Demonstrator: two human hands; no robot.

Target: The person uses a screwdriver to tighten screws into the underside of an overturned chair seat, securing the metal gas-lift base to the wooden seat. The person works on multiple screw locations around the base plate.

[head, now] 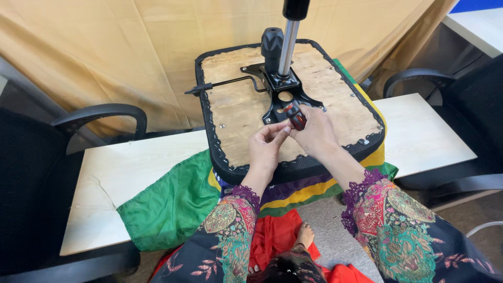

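Take the upturned seat (236, 105) as your landmark: it lies plywood side up on the table (120, 173), over a green, yellow and purple cloth (173, 204) that hangs off the table's near edge. Left of the seat, a black armrest (105, 112) curves up beside the table. From the seat's left rim a thin black lever (220, 84) runs in to the black metal plate (285, 91) bolted at the seat's middle.

Your left hand (266, 147) rests over the seat's near part, fingers curled and pinched together, their tips touching the screwdriver (296, 118) just below its handle. Whether they hold a screw there, you cannot tell.

Your right hand (317, 133) is closed around the screwdriver's red-and-black handle, at the near end of the plate. The tool's tip is hidden between your hands.

Behind the hands, a black knob (272, 47) and a shiny gas cylinder (289, 42) stand upright from the plate. Right of the seat, another black armrest (419, 78) shows beyond the table.
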